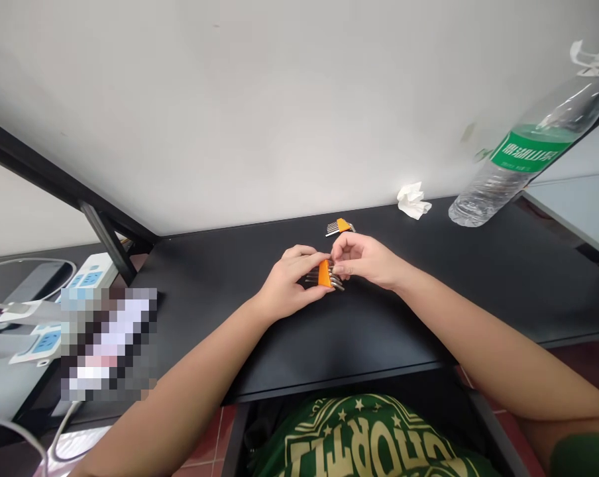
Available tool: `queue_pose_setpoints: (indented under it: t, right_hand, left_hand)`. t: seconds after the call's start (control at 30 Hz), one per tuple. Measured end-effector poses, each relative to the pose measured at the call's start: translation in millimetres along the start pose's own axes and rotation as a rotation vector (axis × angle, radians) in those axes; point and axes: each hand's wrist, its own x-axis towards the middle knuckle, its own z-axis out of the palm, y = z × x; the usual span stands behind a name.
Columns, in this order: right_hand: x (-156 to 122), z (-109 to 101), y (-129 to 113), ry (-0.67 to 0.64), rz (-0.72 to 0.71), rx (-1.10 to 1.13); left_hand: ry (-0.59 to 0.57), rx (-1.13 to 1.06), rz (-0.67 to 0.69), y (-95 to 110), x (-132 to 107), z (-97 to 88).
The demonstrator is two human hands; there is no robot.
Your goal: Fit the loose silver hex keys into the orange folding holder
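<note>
**Both hands on a hex key set at mid-frame**

At the centre of the frame, the left hand (288, 286) and the right hand (365, 262) meet over a black matte counter (220, 278). Between them sits an orange plastic holder of silver metal hex keys (324, 273), held just above the counter top. The left hand is closed on the holder from the left, thumb below and fingers curled over the top. The right hand comes in from the right with its fingertips pinched on the keys at the holder's upper edge.

Just above the hands, towards the white wall, a second orange holder with silver keys (340, 226) lies on the counter. A crumpled white paper tissue (413, 200) lies further right, and a clear plastic water bottle with a green label (523, 159) stands at the upper right. A white power strip with blue sockets (91, 274) lies at the left edge
</note>
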Motion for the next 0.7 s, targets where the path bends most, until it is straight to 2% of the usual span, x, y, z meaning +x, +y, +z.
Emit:
queue_pose_setpoints:
  t: [0.1,0.2,0.3,0.4,0.47,0.57,0.7]
  right_hand:
    - [4,6,6,-0.026,0.084,0.108]
    - [4,7,6,-0.033,0.084,0.023]
    - [3,-4,2,0.026,0.063,-0.287]
    - [1,-23,-1,0.133,0.007,-0.809]
    - [0,-33,-1,0.094,0.028,-1.063]
    - [0,-39,0,0.028,0.092,-1.24]
    - [-1,-36,3,0.017,0.123,-1.344]
  left_hand:
    - [-0.004,0.03,0.062,4,0,0.6]
    - [-0.011,0.041,0.095,3,0,1.4]
    - [-0.015,0.076,0.091,-2,-1,2.0]
    - [-0.024,0.141,0.021,-9,-3,2.0]
    - [-0.037,0.157,-0.054,-13,-4,1.9]
    - [-0.046,0.146,-0.123,-16,-4,2.4]
    - [-0.044,0.136,-0.132,-18,-4,4.0]
